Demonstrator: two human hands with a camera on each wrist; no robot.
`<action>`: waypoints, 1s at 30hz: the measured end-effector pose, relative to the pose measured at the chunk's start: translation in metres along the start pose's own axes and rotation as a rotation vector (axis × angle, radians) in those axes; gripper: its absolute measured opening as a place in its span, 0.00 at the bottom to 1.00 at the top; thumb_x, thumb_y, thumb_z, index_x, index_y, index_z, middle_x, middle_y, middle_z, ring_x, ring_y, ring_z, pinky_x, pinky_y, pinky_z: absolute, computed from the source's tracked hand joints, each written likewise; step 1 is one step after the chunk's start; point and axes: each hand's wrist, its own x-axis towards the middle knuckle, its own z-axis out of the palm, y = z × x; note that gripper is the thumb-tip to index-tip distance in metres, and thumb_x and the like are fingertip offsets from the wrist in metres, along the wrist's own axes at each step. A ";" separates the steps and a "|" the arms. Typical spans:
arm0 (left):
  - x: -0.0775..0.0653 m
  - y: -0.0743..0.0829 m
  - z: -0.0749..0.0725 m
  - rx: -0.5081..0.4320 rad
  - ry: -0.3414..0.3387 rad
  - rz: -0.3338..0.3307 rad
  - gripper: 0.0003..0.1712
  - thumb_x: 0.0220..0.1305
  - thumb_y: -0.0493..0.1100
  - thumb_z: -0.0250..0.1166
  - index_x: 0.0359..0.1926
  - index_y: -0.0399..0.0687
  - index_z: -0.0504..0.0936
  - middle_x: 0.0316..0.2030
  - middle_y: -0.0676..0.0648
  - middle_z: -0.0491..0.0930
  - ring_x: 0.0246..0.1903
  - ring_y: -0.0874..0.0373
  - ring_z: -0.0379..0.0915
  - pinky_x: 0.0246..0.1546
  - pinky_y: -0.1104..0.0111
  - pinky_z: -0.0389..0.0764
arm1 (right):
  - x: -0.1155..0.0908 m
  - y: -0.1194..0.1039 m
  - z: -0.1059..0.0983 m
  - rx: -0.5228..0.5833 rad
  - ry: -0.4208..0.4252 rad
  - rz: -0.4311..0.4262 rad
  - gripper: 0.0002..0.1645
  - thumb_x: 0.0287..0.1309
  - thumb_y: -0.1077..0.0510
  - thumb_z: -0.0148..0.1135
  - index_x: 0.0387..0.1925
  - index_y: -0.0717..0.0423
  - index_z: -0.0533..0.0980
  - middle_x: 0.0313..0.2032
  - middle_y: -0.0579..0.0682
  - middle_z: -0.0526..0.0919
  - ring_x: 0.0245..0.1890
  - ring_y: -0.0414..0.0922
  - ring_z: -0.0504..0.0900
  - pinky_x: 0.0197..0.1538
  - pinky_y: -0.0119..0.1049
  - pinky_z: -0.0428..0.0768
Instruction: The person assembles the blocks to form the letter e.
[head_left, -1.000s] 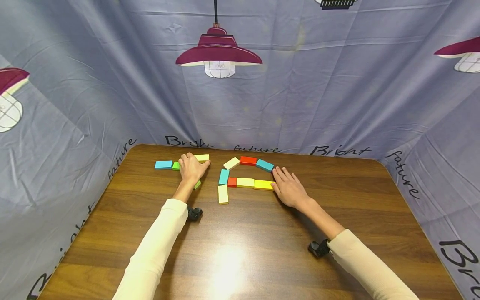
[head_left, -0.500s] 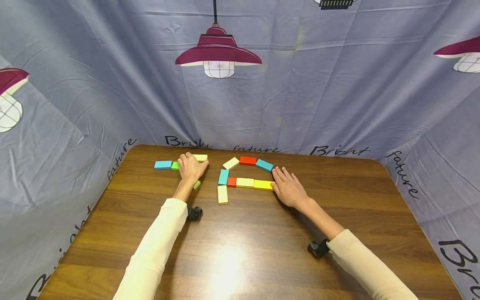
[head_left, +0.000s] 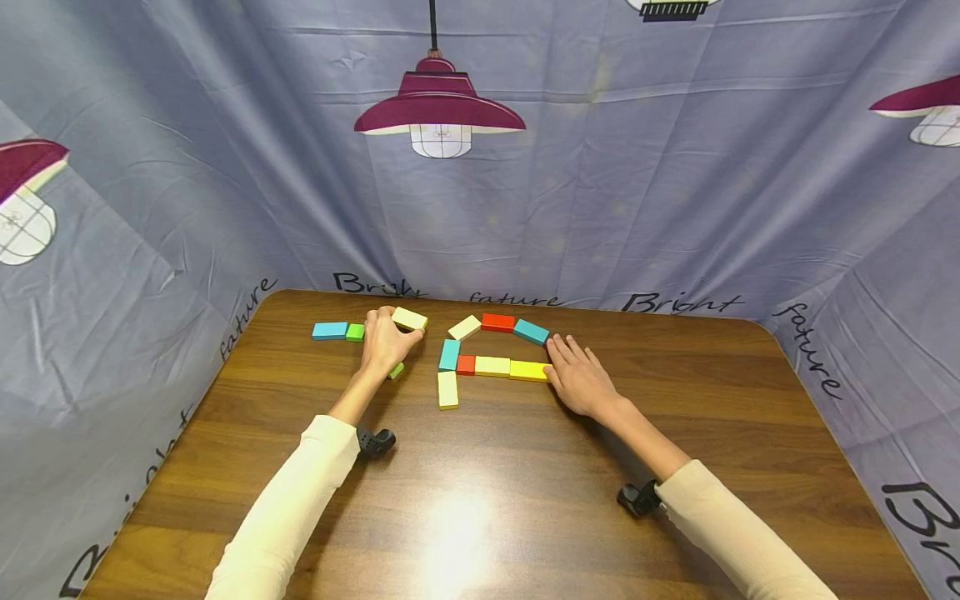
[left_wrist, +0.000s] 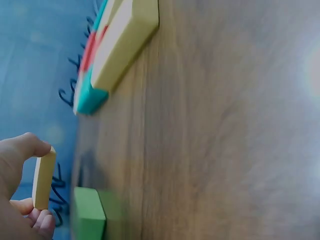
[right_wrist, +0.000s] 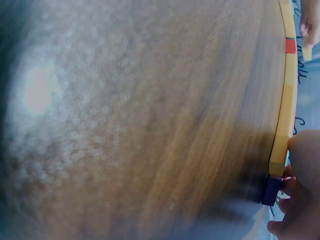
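Now your left hand (head_left: 385,346) pinches a pale block (head_left: 410,319), newly lifted and so movable, left of the long red block (head_left: 498,322). Your right hand (head_left: 580,380) lies right of that, fingers outstretched.

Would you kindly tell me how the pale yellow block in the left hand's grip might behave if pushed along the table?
The pale yellow block is probably stiff, as its edges look straight in the left hand's grip. Its flat faces suggest sliding rather than rolling. Stood on a narrow edge, it might tip, looking thin for its length.
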 end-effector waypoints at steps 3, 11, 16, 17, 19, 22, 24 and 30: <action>-0.012 0.005 -0.004 -0.038 -0.025 0.035 0.41 0.55 0.49 0.73 0.62 0.26 0.69 0.55 0.30 0.69 0.53 0.39 0.67 0.53 0.51 0.73 | 0.000 0.000 -0.001 0.003 -0.001 0.001 0.35 0.79 0.48 0.40 0.75 0.67 0.54 0.75 0.63 0.54 0.75 0.60 0.50 0.71 0.61 0.51; -0.053 0.014 -0.014 -0.081 -0.096 0.132 0.41 0.52 0.48 0.76 0.61 0.28 0.71 0.52 0.33 0.70 0.48 0.43 0.71 0.47 0.53 0.76 | -0.001 0.000 -0.001 0.006 0.000 0.005 0.35 0.79 0.48 0.40 0.75 0.67 0.54 0.75 0.62 0.54 0.75 0.60 0.50 0.71 0.61 0.50; -0.082 0.015 -0.012 -0.081 -0.135 0.198 0.37 0.50 0.46 0.78 0.56 0.31 0.75 0.47 0.36 0.73 0.45 0.45 0.74 0.44 0.54 0.77 | 0.000 -0.001 0.000 0.005 0.002 0.003 0.35 0.79 0.48 0.40 0.75 0.66 0.54 0.75 0.62 0.54 0.75 0.60 0.50 0.71 0.61 0.50; -0.088 0.015 -0.011 -0.083 -0.141 0.207 0.36 0.49 0.45 0.78 0.56 0.31 0.75 0.46 0.37 0.74 0.44 0.46 0.74 0.44 0.54 0.77 | 0.000 -0.001 0.000 0.004 0.001 0.002 0.35 0.79 0.48 0.39 0.75 0.66 0.54 0.75 0.62 0.54 0.75 0.60 0.50 0.71 0.61 0.50; -0.099 0.015 -0.011 -0.091 -0.148 0.224 0.35 0.48 0.45 0.79 0.54 0.33 0.77 0.45 0.39 0.75 0.44 0.46 0.75 0.44 0.55 0.77 | 0.001 -0.001 0.000 -0.001 0.000 0.003 0.35 0.79 0.48 0.39 0.75 0.66 0.54 0.75 0.62 0.54 0.75 0.59 0.50 0.72 0.61 0.50; -0.115 0.015 -0.009 -0.100 -0.167 0.232 0.35 0.47 0.46 0.80 0.54 0.34 0.78 0.44 0.42 0.76 0.44 0.48 0.75 0.44 0.55 0.78 | 0.001 -0.001 0.000 -0.004 0.000 0.004 0.35 0.79 0.48 0.39 0.75 0.67 0.54 0.75 0.62 0.54 0.75 0.59 0.50 0.72 0.61 0.50; -0.125 0.015 -0.008 -0.104 -0.179 0.239 0.35 0.46 0.46 0.80 0.54 0.35 0.78 0.44 0.43 0.76 0.44 0.48 0.76 0.44 0.56 0.78 | 0.001 -0.001 0.000 -0.004 -0.003 0.004 0.35 0.79 0.48 0.39 0.75 0.67 0.53 0.75 0.63 0.54 0.75 0.59 0.50 0.72 0.61 0.50; -0.149 0.015 0.002 -0.108 -0.226 0.308 0.34 0.45 0.46 0.81 0.52 0.35 0.78 0.42 0.46 0.75 0.41 0.51 0.75 0.41 0.60 0.78 | 0.001 -0.001 -0.001 -0.004 -0.014 0.012 0.36 0.79 0.48 0.39 0.76 0.66 0.53 0.75 0.62 0.53 0.75 0.59 0.49 0.72 0.60 0.49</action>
